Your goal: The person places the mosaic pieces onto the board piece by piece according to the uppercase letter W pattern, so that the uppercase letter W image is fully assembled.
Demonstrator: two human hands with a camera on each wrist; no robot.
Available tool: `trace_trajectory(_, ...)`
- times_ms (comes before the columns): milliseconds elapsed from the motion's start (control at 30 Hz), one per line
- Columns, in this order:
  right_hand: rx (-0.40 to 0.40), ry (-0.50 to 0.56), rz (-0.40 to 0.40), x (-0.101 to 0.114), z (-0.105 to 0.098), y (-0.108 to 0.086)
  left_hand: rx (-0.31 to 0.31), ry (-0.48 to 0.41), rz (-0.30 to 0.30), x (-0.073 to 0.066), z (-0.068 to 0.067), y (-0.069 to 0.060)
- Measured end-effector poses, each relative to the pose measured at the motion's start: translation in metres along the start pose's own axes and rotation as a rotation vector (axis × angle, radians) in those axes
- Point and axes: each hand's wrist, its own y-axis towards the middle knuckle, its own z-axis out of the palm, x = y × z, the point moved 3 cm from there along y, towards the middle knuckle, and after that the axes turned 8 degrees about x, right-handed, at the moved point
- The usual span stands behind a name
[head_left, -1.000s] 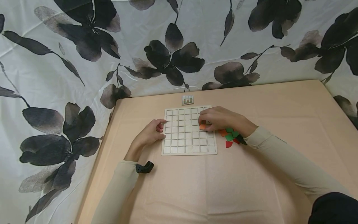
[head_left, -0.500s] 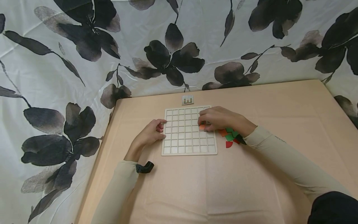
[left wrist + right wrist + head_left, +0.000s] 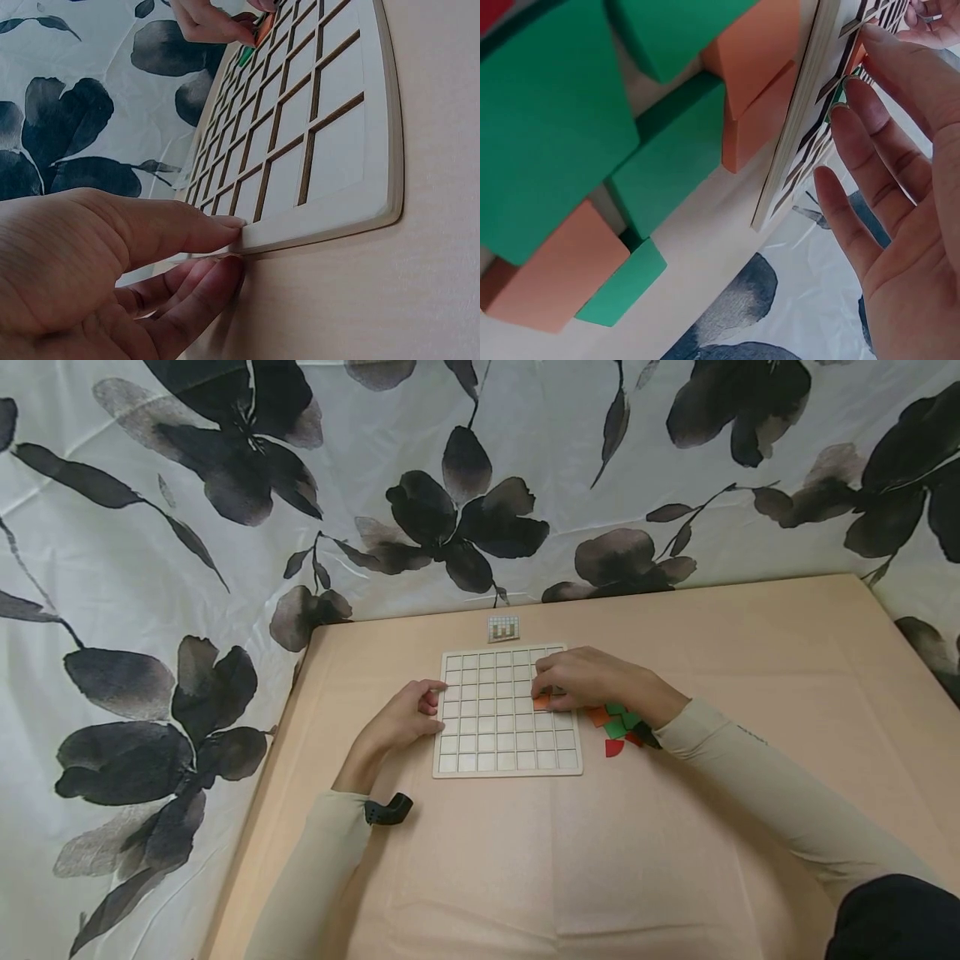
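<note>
A white board with a wooden grid (image 3: 487, 746) lies on the table in front of me. At its left edge my left hand (image 3: 403, 714) holds the rim, and in the left wrist view the thumb (image 3: 214, 231) lies on the rim with the fingers beside and below. My right hand (image 3: 585, 677) pinches an orange block (image 3: 542, 702) over a cell right of the board's middle. A green piece (image 3: 246, 55) shows by the right fingers in the left wrist view. Those fingers partly hide the orange block.
Loose green blocks (image 3: 617, 727), orange ones (image 3: 597, 716) and a red quarter-round piece (image 3: 614, 747) lie right of the board, partly under the right wrist. A small pattern card (image 3: 503, 627) lies behind the board. Flowered cloth (image 3: 420, 443) hangs beyond the table.
The orange block has tipped down flatter onto the board under my right fingers. My left hand and the board have stayed in place.
</note>
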Motion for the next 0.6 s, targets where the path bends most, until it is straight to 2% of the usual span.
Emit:
trace_trajectory(267,0.019,0.006,0.027,-0.001,-0.001,-0.002,-0.001,-0.004,0.006,-0.002,0.0,-0.001)
trace_trajectory(600,0.016,0.09,0.147,-0.011,-0.008,-0.02,0.004,-0.003,0.003,-0.003,0.0,-0.002)
